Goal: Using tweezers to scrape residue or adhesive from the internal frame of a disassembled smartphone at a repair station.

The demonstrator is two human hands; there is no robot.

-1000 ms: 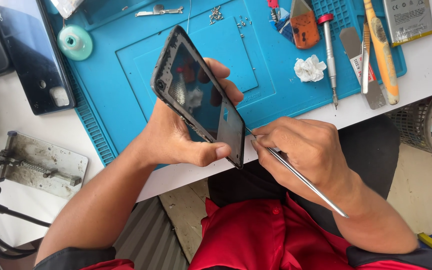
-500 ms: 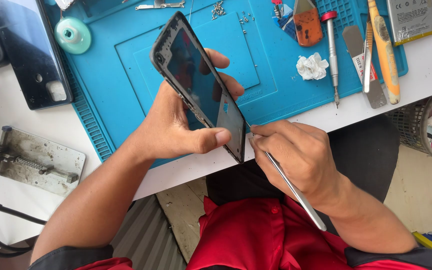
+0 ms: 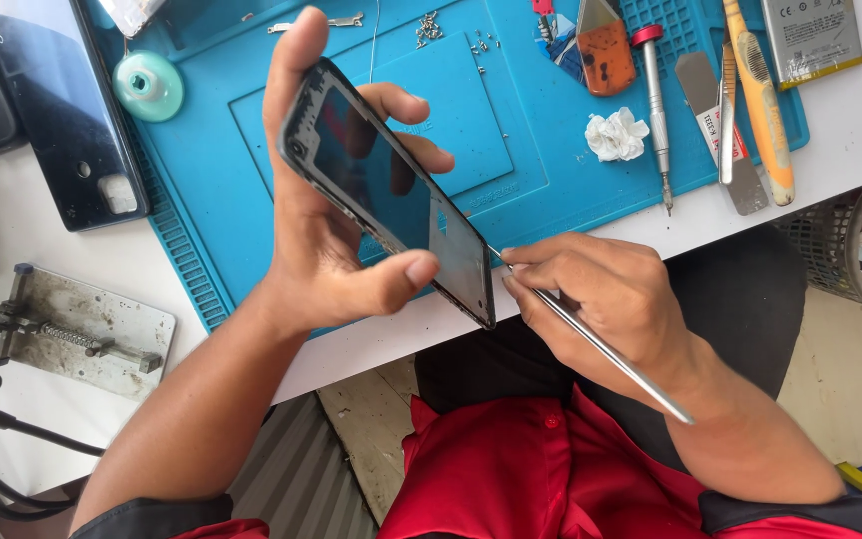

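A person's left hand [image 3: 336,255] gripped a dark phone frame [image 3: 391,195] above the blue mat [image 3: 511,190] on the white worktop [image 3: 855,120], fingers wrapped behind it and thumb pressed on its lower edge. The frame's long axis ran diagonally, from upper left down to lower right. The right hand [image 3: 601,299] was closed pencil-fashion around 1 thin metal pick [image 3: 601,344], whose tip met the frame's lower right corner, just left of that hand. The pick's shaft trailed down and right, roughly in line with the frame. Screwdrivers and a battery lay well apart on the mat.
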